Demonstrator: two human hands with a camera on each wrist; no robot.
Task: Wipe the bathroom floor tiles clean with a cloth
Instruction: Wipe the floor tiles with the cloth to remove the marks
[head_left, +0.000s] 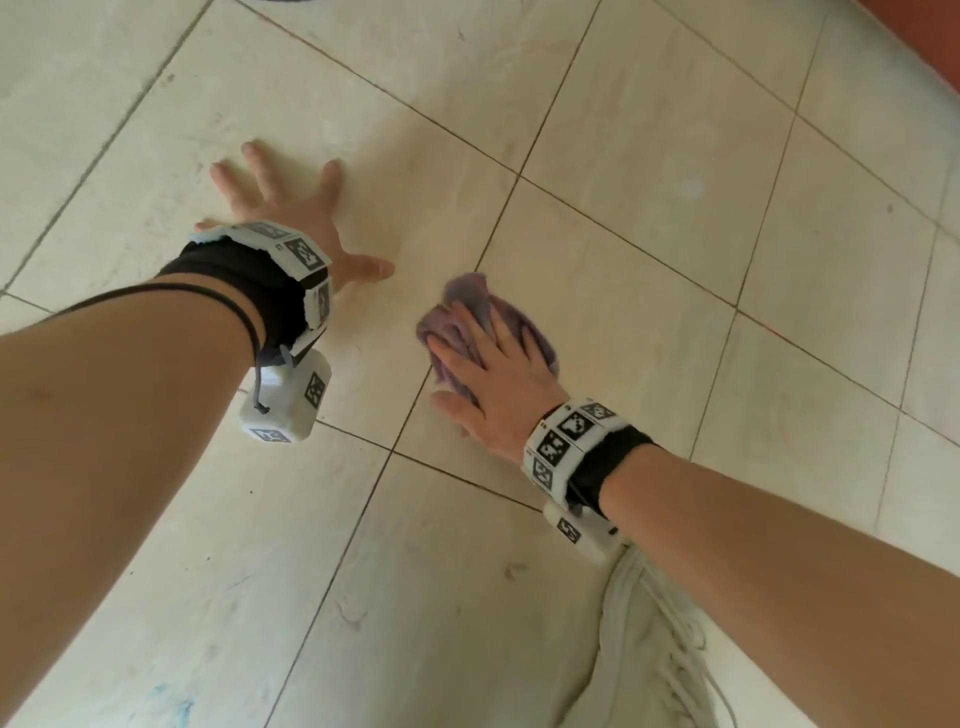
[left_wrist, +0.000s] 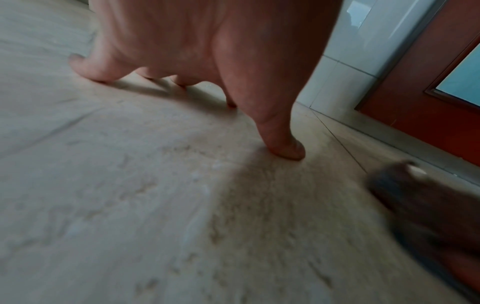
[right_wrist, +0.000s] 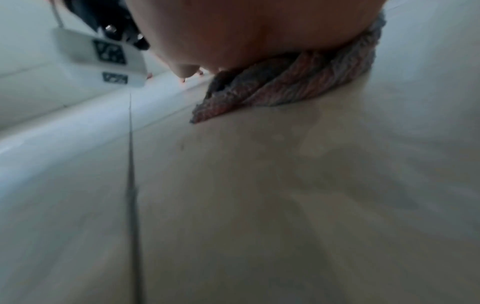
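Purple cloth (head_left: 485, 325) under our right hand (head_left: 491, 389), on the floor tiles (head_left: 649, 156) near a grout line.
We press it flat with straight fingers; our left hand (head_left: 283, 208), spread and holding nothing, props us. Best keep even pressure and overlap strokes across the grout.

The floor tiles (head_left: 623, 249) are pale cream with faint mottled streaks, split by thin dark grout lines; a small bluish smudge marks one tile at the lower left of the head view. The cloth (head_left: 498, 317) is dusty purple, and in the right wrist view its folds show a fine ribbed weave of pinkish and grey-blue threads. The wrist bands (head_left: 569, 441) are white blocks printed with black-and-white square codes, over black straps. The door (left_wrist: 415, 92) is reddish brown, with a pale blue-green pane. The wall tiles (left_wrist: 345, 61) are glossy white.
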